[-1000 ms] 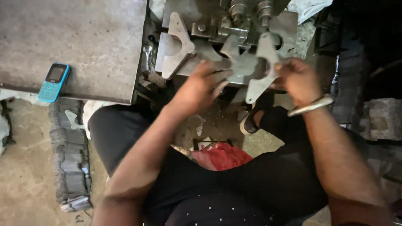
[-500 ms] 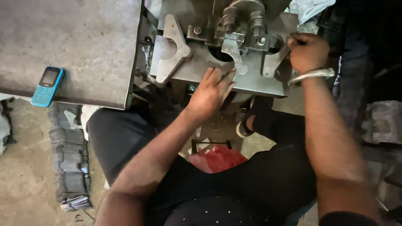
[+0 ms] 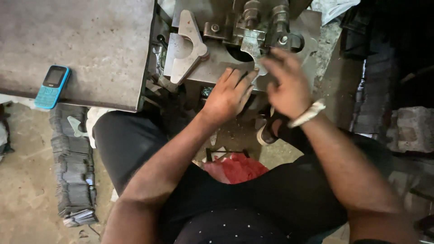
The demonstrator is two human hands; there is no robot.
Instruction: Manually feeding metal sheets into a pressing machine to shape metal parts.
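My left hand (image 3: 230, 92) lies flat on the front of a grey press machine bed (image 3: 217, 61), fingers spread, and holds nothing. Its fingertips touch the lower edge of a flat metal piece (image 3: 251, 45) that sits under the machine's die block (image 3: 264, 22). My right hand (image 3: 285, 86) is blurred with motion just right of that piece, fingers stretched toward the die. A metal bangle (image 3: 308, 113) circles that wrist. A notched, bracket-shaped metal plate (image 3: 185, 45) rests on the bed's left side.
A blue phone (image 3: 52, 86) lies on a grey metal table (image 3: 77, 40) at the left. A stack of flat metal pieces (image 3: 72, 176) stands on the floor by my left leg. A red cloth (image 3: 235, 168) lies between my knees. A concrete block (image 3: 411, 129) sits at the right.
My right hand has swung from the machine's upper right corner to the die in the middle. My left hand stays on the bed. The piece both hands held a second ago sits in the machine.
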